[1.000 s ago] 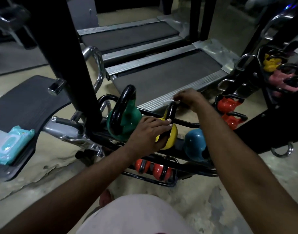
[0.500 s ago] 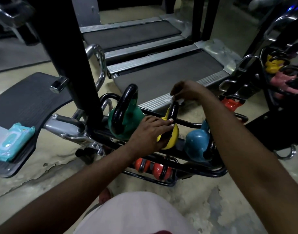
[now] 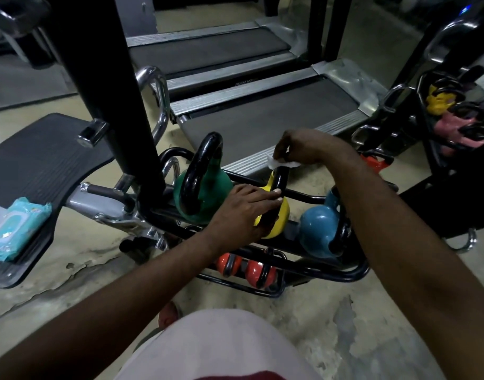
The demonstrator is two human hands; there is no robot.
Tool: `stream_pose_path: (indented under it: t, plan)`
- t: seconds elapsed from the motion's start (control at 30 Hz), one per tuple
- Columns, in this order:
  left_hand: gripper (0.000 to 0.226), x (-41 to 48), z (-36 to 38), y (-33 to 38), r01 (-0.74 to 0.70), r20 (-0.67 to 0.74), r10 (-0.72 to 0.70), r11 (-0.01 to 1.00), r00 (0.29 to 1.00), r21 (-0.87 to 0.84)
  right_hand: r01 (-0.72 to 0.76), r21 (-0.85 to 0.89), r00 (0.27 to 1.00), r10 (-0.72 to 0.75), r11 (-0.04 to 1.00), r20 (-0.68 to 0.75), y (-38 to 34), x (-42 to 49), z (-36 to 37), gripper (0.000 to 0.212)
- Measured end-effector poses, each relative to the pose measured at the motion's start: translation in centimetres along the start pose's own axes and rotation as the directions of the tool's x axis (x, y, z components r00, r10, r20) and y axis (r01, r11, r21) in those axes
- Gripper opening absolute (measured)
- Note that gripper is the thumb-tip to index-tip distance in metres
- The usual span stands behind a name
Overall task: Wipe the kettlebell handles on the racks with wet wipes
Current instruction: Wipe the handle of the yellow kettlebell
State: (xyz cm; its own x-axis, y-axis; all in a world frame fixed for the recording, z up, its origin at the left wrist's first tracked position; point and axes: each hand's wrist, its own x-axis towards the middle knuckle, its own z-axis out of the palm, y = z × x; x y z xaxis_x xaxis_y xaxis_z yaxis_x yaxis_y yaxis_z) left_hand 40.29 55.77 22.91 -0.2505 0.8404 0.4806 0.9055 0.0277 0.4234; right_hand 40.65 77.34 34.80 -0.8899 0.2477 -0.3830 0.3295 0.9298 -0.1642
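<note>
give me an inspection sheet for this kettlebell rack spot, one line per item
surface: cracked, patchy concrete floor
job's things: yellow kettlebell on the rack between green kettlebell and blue kettlebell; wipe on its handle top
clutter: wipes pack on the black platform, left
grippers: left hand holds the yellow kettlebell; right hand pinches the wipe
cables: nothing seen
surroundings: treadmills behind; orange kettlebells on the lower tier; second rack at right

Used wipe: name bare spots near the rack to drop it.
Free: black footplate beyond the wipes pack; treadmill belt behind the rack; floor before it. Crowded: the upper tier, green kettlebell, yellow kettlebell, blue kettlebell side by side.
</note>
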Motion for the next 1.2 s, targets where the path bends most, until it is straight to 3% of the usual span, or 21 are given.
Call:
stream_pose_path:
  t: [0.13,0.33,0.43,0.6,0.77,0.87,1.03,1.13,1.2]
  plan:
    - [0.053,0.0,-0.1,-0.1,-0.003,0.022,0.003,1.000,1.000,0.017,-0.020,-0.132,0.999,0.024,0.991,0.024,-1.4,0.0,-0.1,0.025]
    - [0.055,0.0,0.0,-0.1,0.012,0.049,-0.014,0.999,0.999,0.042,-0.128,-0.144,0.977,0.150,0.981,0.154,-2.7,1.2,-0.7,0.015]
    - [0.056,0.0,0.1,-0.2,0.019,0.061,-0.022,0.999,0.998,0.050,-0.178,-0.260,0.957,0.229,0.949,0.180,-4.0,3.0,-0.5,0.017]
    - [0.054,-0.1,0.1,-0.1,0.031,0.073,-0.035,0.998,0.997,0.055,-0.072,-0.523,0.920,0.259,0.849,0.293,-5.5,5.9,0.7,0.013]
    - [0.048,0.0,-0.1,0.4,0.038,0.055,-0.040,0.998,0.998,0.045,-0.078,-0.593,0.873,0.342,0.802,0.348,-7.6,5.4,0.4,0.010]
    - [0.050,0.1,-0.1,0.4,0.036,0.061,-0.039,0.998,0.997,0.048,-0.109,-0.554,0.900,0.319,0.826,0.299,-7.1,5.6,1.0,0.021]
    - [0.046,-0.1,0.2,0.2,0.017,0.032,-0.019,0.998,0.999,0.058,-0.212,-0.399,0.918,0.322,0.892,0.232,-4.5,4.6,0.4,0.016]
    - [0.042,0.0,0.7,0.3,0.020,-0.047,-0.018,0.999,0.999,0.041,-0.259,-0.068,0.960,0.265,0.963,0.094,-1.8,2.8,-0.2,0.016]
    - [0.037,0.0,1.0,0.4,0.021,-0.113,-0.019,1.000,0.993,0.015,-0.255,0.233,0.966,0.258,0.938,0.016,0.5,1.0,1.0,0.015]
